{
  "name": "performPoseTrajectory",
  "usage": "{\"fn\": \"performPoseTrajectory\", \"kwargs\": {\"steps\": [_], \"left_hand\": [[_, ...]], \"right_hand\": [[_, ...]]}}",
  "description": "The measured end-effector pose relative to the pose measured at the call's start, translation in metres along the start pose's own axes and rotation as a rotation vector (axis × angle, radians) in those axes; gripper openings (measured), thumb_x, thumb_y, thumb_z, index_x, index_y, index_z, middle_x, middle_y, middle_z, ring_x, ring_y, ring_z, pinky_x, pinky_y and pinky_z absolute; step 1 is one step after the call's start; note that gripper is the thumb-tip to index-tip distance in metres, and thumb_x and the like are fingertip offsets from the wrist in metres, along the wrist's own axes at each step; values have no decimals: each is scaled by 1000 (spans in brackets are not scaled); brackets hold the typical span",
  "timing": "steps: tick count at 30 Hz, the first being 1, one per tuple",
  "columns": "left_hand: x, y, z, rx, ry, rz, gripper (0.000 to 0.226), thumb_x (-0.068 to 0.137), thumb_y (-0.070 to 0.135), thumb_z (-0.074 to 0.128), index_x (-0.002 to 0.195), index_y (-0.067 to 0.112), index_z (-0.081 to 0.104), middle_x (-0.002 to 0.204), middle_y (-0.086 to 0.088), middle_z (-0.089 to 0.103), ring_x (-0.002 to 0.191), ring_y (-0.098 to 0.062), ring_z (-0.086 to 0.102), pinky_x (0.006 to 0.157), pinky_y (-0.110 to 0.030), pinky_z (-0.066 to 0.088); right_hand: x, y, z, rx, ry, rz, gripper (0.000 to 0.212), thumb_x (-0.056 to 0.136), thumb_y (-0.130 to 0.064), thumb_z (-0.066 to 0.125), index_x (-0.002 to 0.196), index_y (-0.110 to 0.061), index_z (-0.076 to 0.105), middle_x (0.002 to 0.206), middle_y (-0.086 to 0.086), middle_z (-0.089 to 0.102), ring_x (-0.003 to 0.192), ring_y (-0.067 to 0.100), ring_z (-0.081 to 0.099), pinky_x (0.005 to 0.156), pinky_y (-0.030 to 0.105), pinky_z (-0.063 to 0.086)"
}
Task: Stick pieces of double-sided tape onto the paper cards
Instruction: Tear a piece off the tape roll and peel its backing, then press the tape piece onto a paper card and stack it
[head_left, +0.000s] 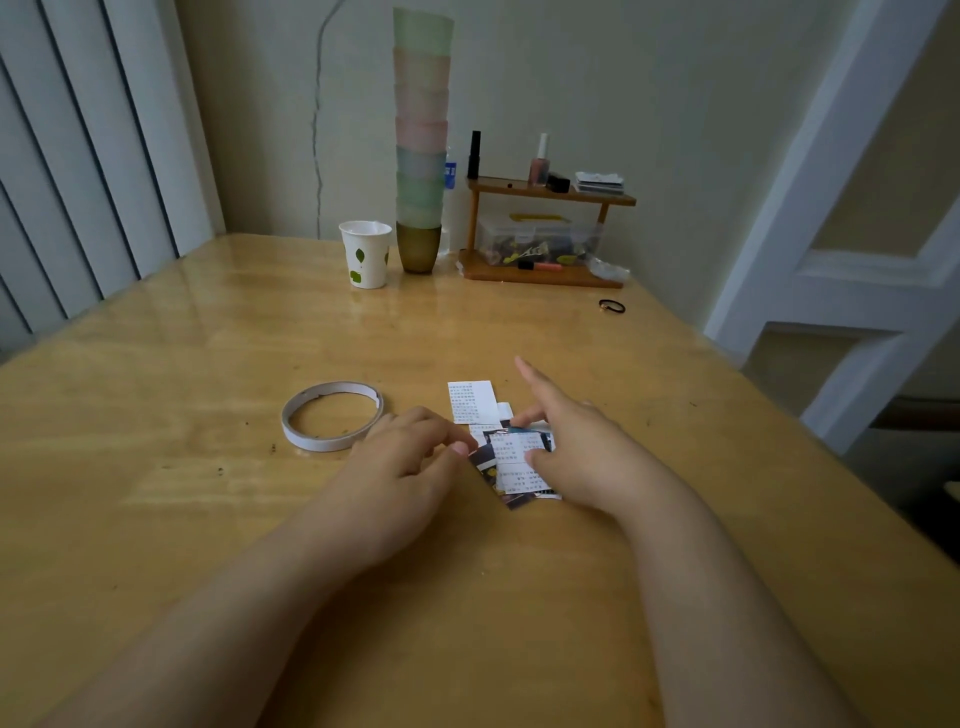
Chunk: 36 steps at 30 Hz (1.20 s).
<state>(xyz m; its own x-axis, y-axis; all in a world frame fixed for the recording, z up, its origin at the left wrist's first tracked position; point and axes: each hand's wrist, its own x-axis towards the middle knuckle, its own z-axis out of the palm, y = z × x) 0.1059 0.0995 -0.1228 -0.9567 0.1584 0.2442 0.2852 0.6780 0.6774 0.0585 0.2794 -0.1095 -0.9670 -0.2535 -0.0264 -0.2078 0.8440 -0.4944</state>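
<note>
Head view is showing a messy overlapping pile of paper cards (511, 460) lying mid-worktop (208, 338), long sides running near-to-far; can't count them, since hands are covering some. One card (471, 401) is sitting just beyond. Left hand (410, 457) fingers are curling at the pile's left edge, grip unclear. Right hand (571, 447) is pressing down, index finger sticking out. One tape roll (332, 415) is lying flat, left.

Wooden worktop (208, 338) carries: tape roll (332, 415), paper cards (511, 452), paper cup (365, 254), cup stack (420, 156), small shelf (540, 273), hair tie (611, 306).
</note>
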Motion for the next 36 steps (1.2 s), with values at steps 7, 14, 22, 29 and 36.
{"fn": "performPoseTrajectory", "kwargs": {"steps": [7, 14, 22, 29, 36], "left_hand": [[0, 2, -3, -50, 14, -31, 24, 97, 24, 43, 108, 26, 64, 106, 11, 56, 106, -6, 46, 90, -18, 36], [-3, 5, -5, -55, 54, -82, 17, 95, 28, 48, 107, 31, 60, 98, 18, 51, 89, 1, 48, 68, -2, 35], [-2, 3, -4, -25, 84, -83, 19, 94, 27, 51, 110, 28, 61, 95, 20, 50, 84, -1, 49, 68, -6, 37], [-1, 5, -12, -87, 264, -139, 14, 92, 20, 53, 95, 32, 60, 87, 16, 55, 74, 3, 49, 60, -3, 37], [-2, 20, -47, -164, 321, -256, 15, 92, 21, 52, 100, 27, 64, 88, 13, 58, 71, -1, 54, 43, -10, 39]], "right_hand": [[0, -1, -2, 30, 79, -31, 96, 85, -7, 63, 147, -49, 3, 104, -14, 50, 95, 8, 51, 76, 22, 44], [-1, -5, -8, 221, 241, -28, 79, 84, -9, 70, 145, -40, 31, 82, -7, 65, 67, 3, 56, 53, 7, 42], [-3, -10, -7, 259, 251, -3, 65, 84, -17, 72, 138, -42, 44, 79, -14, 71, 75, 5, 65, 54, 10, 44], [-4, -13, -12, 452, 327, 44, 61, 81, -17, 74, 133, -35, 49, 79, -8, 73, 80, -2, 62, 60, 12, 39], [-6, -31, 3, 743, 128, 67, 53, 79, -7, 75, 125, -23, 55, 81, 7, 73, 59, 14, 65, 72, 32, 56]]}}
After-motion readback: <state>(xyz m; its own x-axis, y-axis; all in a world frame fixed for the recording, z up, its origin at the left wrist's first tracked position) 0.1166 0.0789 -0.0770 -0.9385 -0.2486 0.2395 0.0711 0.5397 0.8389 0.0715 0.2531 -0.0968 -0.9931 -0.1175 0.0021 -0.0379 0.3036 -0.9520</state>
